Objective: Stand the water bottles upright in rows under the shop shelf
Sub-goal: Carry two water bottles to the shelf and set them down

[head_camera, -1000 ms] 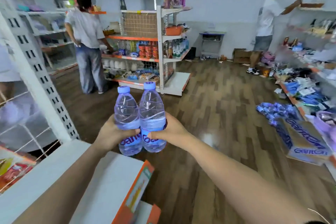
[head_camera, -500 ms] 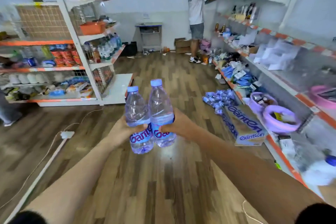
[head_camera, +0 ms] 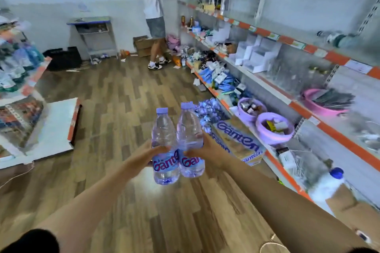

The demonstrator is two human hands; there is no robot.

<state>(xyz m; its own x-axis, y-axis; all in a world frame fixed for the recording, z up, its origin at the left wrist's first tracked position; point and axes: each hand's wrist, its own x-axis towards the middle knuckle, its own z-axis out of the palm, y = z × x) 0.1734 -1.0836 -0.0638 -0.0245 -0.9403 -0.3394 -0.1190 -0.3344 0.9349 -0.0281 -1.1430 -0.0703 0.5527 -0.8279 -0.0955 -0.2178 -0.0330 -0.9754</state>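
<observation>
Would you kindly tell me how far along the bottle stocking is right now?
Done: no row of standing bottles shows under the wall shelf yet. In hand: the left hand grips the left bottle and the right hand grips the right bottle, both upright above the floor. Left: stand both under the shelf, then any more; whether the Ganten carton holds bottles I cannot tell.

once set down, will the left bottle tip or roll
The left bottle, capped and seemingly full, is probably heavy for its size and fairly steady upright. Being tall and round, it would likely roll if knocked over.
</observation>
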